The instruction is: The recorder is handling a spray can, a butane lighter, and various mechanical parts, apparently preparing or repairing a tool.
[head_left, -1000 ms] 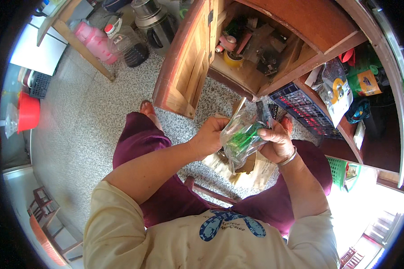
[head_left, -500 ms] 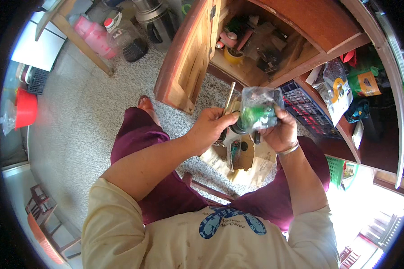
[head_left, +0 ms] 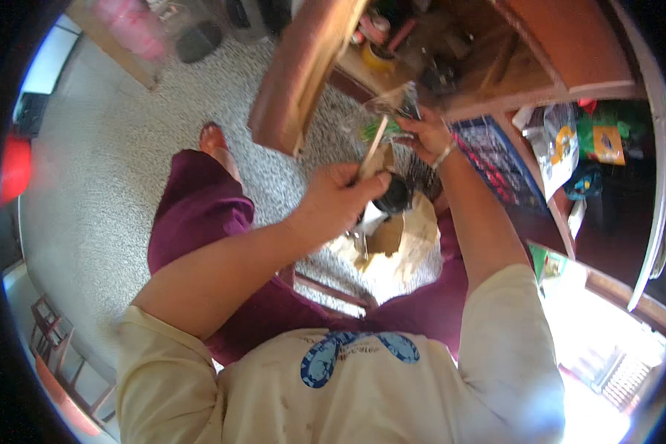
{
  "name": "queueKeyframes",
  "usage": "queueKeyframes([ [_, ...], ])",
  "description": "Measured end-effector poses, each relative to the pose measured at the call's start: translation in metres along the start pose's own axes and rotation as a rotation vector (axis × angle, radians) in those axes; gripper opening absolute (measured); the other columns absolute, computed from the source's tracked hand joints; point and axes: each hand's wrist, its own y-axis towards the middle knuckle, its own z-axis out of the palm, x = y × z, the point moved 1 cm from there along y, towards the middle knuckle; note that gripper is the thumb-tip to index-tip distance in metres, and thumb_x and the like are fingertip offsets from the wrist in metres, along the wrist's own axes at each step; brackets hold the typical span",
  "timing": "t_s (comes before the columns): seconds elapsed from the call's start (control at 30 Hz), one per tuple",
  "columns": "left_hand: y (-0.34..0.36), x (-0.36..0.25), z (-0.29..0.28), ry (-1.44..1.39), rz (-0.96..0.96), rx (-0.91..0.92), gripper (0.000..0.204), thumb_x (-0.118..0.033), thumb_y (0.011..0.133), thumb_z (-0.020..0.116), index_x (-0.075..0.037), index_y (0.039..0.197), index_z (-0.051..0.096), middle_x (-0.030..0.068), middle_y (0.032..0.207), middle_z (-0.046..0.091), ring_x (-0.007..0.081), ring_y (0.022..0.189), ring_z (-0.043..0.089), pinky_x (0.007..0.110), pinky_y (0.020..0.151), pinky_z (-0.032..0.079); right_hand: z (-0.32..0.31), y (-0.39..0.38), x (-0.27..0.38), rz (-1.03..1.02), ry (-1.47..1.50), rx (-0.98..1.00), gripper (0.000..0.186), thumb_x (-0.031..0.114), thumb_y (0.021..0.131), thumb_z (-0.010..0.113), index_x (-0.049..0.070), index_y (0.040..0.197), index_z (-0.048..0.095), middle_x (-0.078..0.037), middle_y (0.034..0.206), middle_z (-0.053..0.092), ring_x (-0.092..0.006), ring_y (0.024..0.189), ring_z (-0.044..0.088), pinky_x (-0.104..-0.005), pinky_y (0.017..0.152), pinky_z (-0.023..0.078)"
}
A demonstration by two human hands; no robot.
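Nearest are the cream shirt (head_left: 355,399) and purple trousers (head_left: 200,200). Ahead of them the left hand (head_left: 337,196) is closed on a pale stick (head_left: 373,150), pinched between thumb and fingers, its far end slanting up and away. A black round thing (head_left: 397,195) sits at the thumb's tip; whether it is gripped too, I cannot tell. Under and beyond this hand, a torn carton (head_left: 414,229) lies open on the speckled floor (head_left: 111,170).

Farther out, the right hand (head_left: 427,135) is clamped on a clear bag (head_left: 394,105) with something green inside. The bag juts out to the left of the fingers, mostly past their tips, in front of the cupboard (head_left: 488,103). The stick's far end overlaps it in view; contact between the two cannot be made out.

Half a second ago both hands were at the bag, close together over the carton. Now the right hand alone has it, reached out toward the cupboard, while the left stays back with the stick. The whole view has shifted as well, and the bag is blurred.

Beyond, the cupboard door (head_left: 300,85) stands open, with a yellow pot (head_left: 377,58) inside.
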Motion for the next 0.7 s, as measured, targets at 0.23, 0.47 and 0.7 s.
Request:
queueKeyframes([
  [0.23,-0.004,-0.014,-0.001,-0.011,0.096,-0.044,0.018,-0.026,0.078,0.059,-0.008,0.078,0.060,-0.0057,0.056,0.049,0.0017,0.047,0.040,0.018,0.043,0.031,-0.042,-0.024,-0.065,0.275,-1.335,0.039,0.034,0.015,0.061,0.069,-0.004,0.086,0.055,-0.011,0.079,0.056,-0.0223,0.066,0.059,-0.0320,0.046,0.051],
  [0.47,0.011,-0.009,0.006,-0.036,0.136,-0.138,0.016,-0.022,0.078,0.059,-0.006,0.076,0.060,-0.0065,0.058,0.049,-0.0001,0.049,0.040,0.015,0.045,0.030,-0.066,-0.043,-0.176,0.440,-1.717,0.314,0.025,0.021,0.068,0.059,0.007,0.089,0.062,-0.014,0.089,0.061,-0.0246,0.078,0.060,-0.0338,0.066,0.050],
  [0.7,0.016,-0.002,0.005,-0.115,0.074,-0.132,0.011,-0.017,0.077,0.061,-0.006,0.077,0.059,-0.0040,0.064,0.052,0.0019,0.050,0.044,0.016,0.046,0.034,-0.051,-0.039,-0.200,0.534,-1.616,0.423,0.029,0.018,0.071,0.059,0.007,0.098,0.058,-0.011,0.092,0.060,-0.0237,0.078,0.060,-0.0335,0.062,0.051],
])
